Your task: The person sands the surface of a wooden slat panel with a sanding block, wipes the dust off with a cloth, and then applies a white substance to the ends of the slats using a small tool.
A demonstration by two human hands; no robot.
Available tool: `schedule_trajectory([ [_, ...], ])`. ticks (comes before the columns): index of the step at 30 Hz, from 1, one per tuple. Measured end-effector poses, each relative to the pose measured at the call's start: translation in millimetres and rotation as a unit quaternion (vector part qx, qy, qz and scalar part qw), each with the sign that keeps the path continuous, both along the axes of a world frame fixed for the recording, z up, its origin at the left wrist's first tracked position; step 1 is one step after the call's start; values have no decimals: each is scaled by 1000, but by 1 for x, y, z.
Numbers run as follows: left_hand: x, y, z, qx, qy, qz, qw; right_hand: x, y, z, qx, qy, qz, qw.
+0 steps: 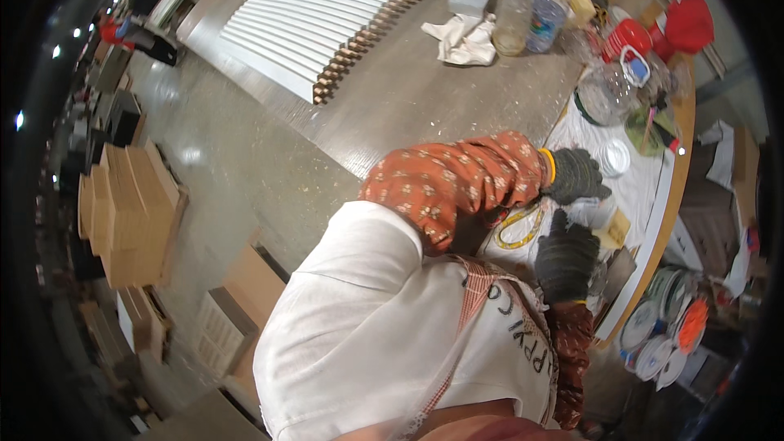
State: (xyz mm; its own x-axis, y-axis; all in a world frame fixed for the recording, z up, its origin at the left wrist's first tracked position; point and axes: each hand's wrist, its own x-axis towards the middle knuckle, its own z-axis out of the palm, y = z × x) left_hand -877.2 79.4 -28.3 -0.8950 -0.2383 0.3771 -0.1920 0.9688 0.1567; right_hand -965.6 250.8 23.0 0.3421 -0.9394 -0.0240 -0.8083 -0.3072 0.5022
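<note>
Both my hands wear dark grey knit gloves over the white-covered right end of a table. My left hand reaches in from the left, its fingers bent down and close together beside a white round lid; whatever lies under them is hidden. Nearer to me, my right hand has its fingers apart, one stretched toward the left hand. Next to it lies a pale yellow sponge-like block. A yellow looped band rests on the white cover, left of the right hand.
White strips lie stacked on the brown tabletop. Clear bottles, a large jug, a crumpled cloth and red containers crowd the far right. Buckets stand beyond the right edge; cardboard boxes sit on the floor at left.
</note>
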Motion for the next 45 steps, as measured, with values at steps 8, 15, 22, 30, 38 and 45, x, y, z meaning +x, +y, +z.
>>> schedule_trajectory([
  [8,0,1,-2,82,-22,54,995,-5,-26,-18,97,-171,-19,980],
  [15,22,8,19,137,-3,72,988,-10,-20,-14,13,-234,-33,972],
  [22,73,34,59,137,101,113,979,-23,-13,3,-39,-435,-10,899],
  [30,131,104,63,123,175,272,938,8,-37,86,68,-439,92,891],
  [38,193,148,83,87,174,407,892,65,-76,80,171,-312,383,852],
  [45,275,152,74,97,142,422,890,163,-85,69,98,-354,429,825],
])
